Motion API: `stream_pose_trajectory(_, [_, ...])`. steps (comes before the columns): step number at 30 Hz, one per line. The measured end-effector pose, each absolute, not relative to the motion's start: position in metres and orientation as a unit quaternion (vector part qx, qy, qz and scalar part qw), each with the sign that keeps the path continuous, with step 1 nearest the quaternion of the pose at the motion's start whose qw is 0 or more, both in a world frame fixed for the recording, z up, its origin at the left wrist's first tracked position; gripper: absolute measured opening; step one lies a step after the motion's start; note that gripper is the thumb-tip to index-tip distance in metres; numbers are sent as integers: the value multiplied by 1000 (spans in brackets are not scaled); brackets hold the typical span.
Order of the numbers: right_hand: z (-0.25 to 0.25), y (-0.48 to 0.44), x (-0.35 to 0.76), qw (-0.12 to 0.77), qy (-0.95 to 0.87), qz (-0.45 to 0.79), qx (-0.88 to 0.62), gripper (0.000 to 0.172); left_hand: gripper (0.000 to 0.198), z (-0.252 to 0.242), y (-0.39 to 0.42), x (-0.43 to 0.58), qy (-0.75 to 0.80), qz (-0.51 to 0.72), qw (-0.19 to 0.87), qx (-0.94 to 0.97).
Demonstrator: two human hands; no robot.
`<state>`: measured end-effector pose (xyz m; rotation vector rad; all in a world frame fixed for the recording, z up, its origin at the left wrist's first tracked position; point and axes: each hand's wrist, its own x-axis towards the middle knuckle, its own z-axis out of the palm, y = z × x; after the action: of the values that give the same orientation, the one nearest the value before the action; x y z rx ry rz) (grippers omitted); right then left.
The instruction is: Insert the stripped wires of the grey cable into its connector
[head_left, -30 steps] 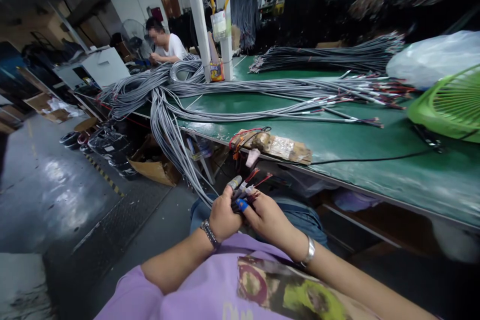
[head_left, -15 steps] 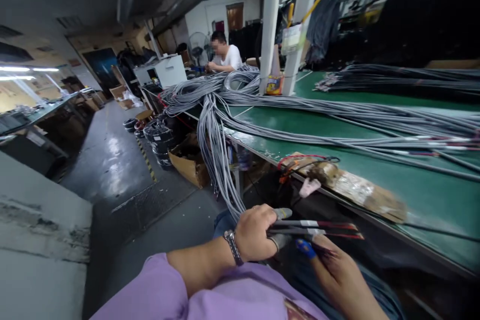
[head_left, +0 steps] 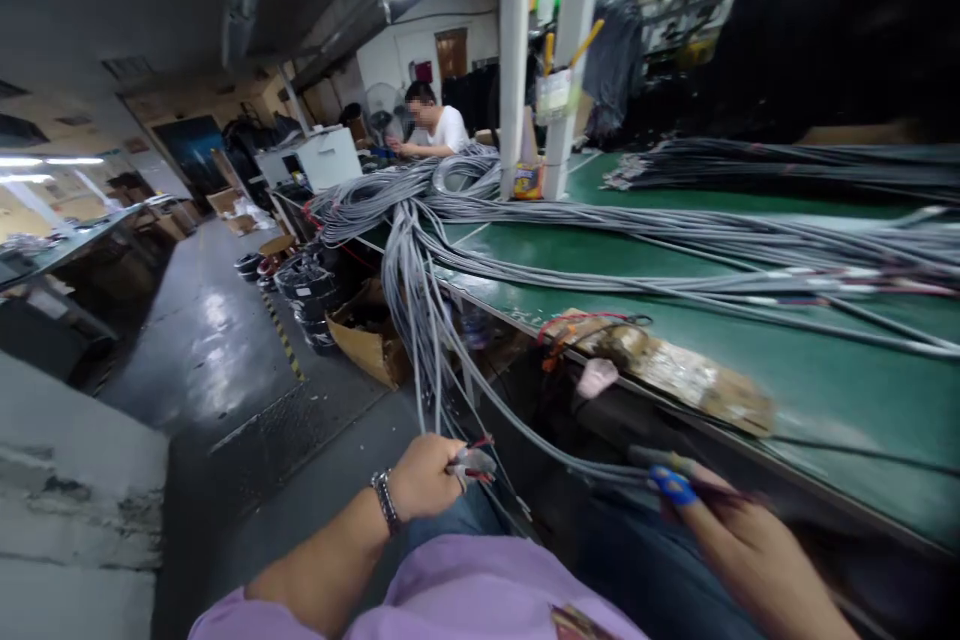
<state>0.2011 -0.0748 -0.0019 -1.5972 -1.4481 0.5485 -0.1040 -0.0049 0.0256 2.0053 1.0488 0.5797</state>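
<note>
My left hand (head_left: 429, 476) is closed round the ends of a few grey cables, with thin red and dark wires poking out past the fingers. Its wrist wears a dark metal bracelet or watch. Farther right, my right hand (head_left: 739, 525) is closed on grey cables (head_left: 551, 445) that stretch taut from the hanging bundle; blue covering shows on one finger, and motion blurs the fingertips. The bundle of grey cables (head_left: 405, 290) hangs over the table edge between a large coil and my lap. Several loose cable ends dangle just right of my left hand.
A green table (head_left: 840, 390) runs along the right, with long grey cables and a taped cardboard strip (head_left: 682, 375) near its edge. Below stand an open cardboard box (head_left: 371, 335) and black spools (head_left: 304, 295). A co-worker (head_left: 442, 125) sits at the far end; white posts (head_left: 514, 60) rise from the table.
My hands have moved apart: the left went left and slightly down with cable ends, the right went right, drawing grey cables with it. The view has turned slightly right.
</note>
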Motion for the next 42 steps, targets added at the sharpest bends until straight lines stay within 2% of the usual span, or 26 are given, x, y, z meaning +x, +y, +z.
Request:
stream_pose_trajectory(2, [11,-74,188,441,-611,273,-598,32,27,34,-4,-90,341,229,308,858])
stream_pose_trajectory(3, [18,-72,180,437,-624,304,-572,29,38,38,-3,-80,293,244,298,875])
stream_pose_trajectory(6, [37,-64,161,431,-652,369,-503,26,56,47,-1,-44,156,252,373,879])
stream_pose_trajectory(8, [43,-61,154,461,-636,386,-484,24,55,46,-1,-25,153,248,446,846])
stream_pose_trajectory(11, [36,-60,149,531,-527,443,-495,25,52,34,-2,-11,232,210,534,785])
stream_pose_trajectory(13, [24,-61,146,567,-444,479,-502,29,51,23,-3,-10,290,179,572,746])
stream_pose_trajectory(16, [10,-61,143,583,-385,507,-505,32,37,11,-4,-12,359,170,605,689])
stream_pose_trajectory(18, [7,-60,142,582,-384,513,-501,29,37,11,-3,-15,371,171,619,671])
stream_pose_trajectory(23, [19,-55,141,575,-423,492,-499,26,51,24,3,-20,368,189,625,662])
stream_pose_trajectory(27, [23,-51,140,554,-461,477,-504,24,49,29,3,-22,358,166,643,657])
stream_pose_trajectory(31, [18,-50,143,546,-454,462,-531,34,48,29,-2,-19,355,141,627,679])
stream_pose_trajectory(35, [13,-46,150,556,-432,480,-523,39,49,27,-1,-11,381,169,612,672])
stream_pose_trajectory(42, [19,-38,147,569,-437,496,-489,39,39,21,11,-6,378,170,655,632])
